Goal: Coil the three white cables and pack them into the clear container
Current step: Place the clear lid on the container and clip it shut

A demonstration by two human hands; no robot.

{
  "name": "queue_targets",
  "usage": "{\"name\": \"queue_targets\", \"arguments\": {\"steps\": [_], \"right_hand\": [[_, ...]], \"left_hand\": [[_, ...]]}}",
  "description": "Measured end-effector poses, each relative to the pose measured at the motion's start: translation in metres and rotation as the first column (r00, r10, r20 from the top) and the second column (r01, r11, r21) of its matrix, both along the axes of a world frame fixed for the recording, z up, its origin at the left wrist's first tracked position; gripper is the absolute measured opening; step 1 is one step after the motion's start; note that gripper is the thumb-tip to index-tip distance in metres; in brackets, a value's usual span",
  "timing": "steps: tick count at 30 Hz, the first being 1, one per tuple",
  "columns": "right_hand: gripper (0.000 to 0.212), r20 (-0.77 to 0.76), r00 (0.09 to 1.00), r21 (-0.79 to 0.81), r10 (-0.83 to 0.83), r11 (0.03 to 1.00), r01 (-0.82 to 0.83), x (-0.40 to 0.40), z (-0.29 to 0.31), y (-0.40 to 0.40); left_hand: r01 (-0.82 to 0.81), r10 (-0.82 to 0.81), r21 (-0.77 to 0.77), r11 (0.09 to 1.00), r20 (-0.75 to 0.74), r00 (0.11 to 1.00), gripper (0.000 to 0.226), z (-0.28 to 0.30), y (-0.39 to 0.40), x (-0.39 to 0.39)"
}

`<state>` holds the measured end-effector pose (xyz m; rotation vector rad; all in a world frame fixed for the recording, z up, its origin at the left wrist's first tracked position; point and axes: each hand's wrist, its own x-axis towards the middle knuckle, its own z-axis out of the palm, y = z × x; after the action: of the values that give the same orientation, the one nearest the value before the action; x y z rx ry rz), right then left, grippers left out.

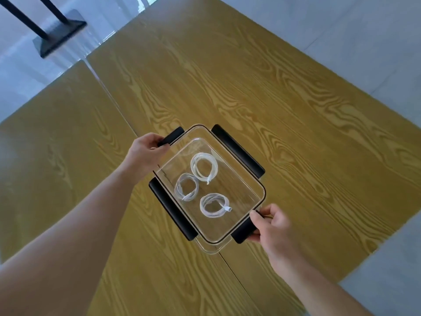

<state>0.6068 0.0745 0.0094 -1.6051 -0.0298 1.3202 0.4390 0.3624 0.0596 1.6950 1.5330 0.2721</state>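
Observation:
A clear rectangular container [255, 185] with a clear lid and four black clasps sits on the wooden table. Three coiled white cables lie inside it: one at the far side [204, 166], one on the left [186, 187] and one nearest me [214, 205]. My left hand [145, 151] grips the black clasp [172, 135] at the far-left corner. My right hand [271, 226] grips the black clasp [243, 231] at the near-right corner. The two long side clasps [238, 151] [172, 210] are untouched.
The table [296, 124] is made of yellow wood-grain panels with a seam running under the container. A black stand base [59, 33] sits on the grey floor at the far left. Grey floor also shows to the right.

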Motion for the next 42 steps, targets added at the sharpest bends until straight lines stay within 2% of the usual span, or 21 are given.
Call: {"name": "queue_targets", "arguments": {"steps": [7,17,23,29,33,37,39,42], "right_hand": [[0.013,0.029,0.999,-0.014,0.015,1.0,-0.015,-0.012,-0.001,-0.005],[0.013,0.076,0.997,-0.042,0.03,0.999,-0.027,-0.022,-0.005,-0.015],[0.012,0.055,0.998,-0.044,0.017,0.999,-0.014,-0.026,-0.002,-0.015],[0.012,0.1,0.994,-0.061,0.041,0.998,-0.035,-0.026,-0.006,-0.012],[0.015,0.115,0.992,-0.065,0.056,0.997,-0.049,-0.025,-0.007,-0.015],[0.029,0.112,0.992,-0.108,0.057,0.993,-0.045,-0.02,-0.002,-0.018],[0.038,0.154,0.984,-0.157,0.085,0.986,-0.061,-0.017,0.001,-0.02],[0.045,0.243,0.949,-0.21,0.202,0.966,-0.152,-0.014,0.004,-0.02]], "left_hand": [[-0.025,0.03,-0.049,0.998,0.103,0.994,0.004,-0.014,-0.004,-0.021],[-0.026,0.036,-0.072,0.997,0.137,0.99,0.015,-0.028,-0.012,-0.032],[-0.029,0.037,-0.052,0.998,0.173,0.984,0.007,-0.031,-0.013,-0.036],[-0.088,0.095,-0.041,0.995,0.204,0.974,0.007,-0.035,-0.012,-0.032],[-0.142,0.164,-0.116,0.983,0.205,0.965,0.017,-0.039,-0.01,-0.029],[-0.163,0.196,-0.2,0.966,0.16,0.967,0.018,-0.04,-0.005,-0.027],[-0.149,0.176,-0.174,0.973,0.151,0.973,0.022,-0.038,-0.005,-0.027],[-0.041,0.041,0.001,0.999,0.065,0.997,0.014,-0.033,-0.008,-0.023]]}}
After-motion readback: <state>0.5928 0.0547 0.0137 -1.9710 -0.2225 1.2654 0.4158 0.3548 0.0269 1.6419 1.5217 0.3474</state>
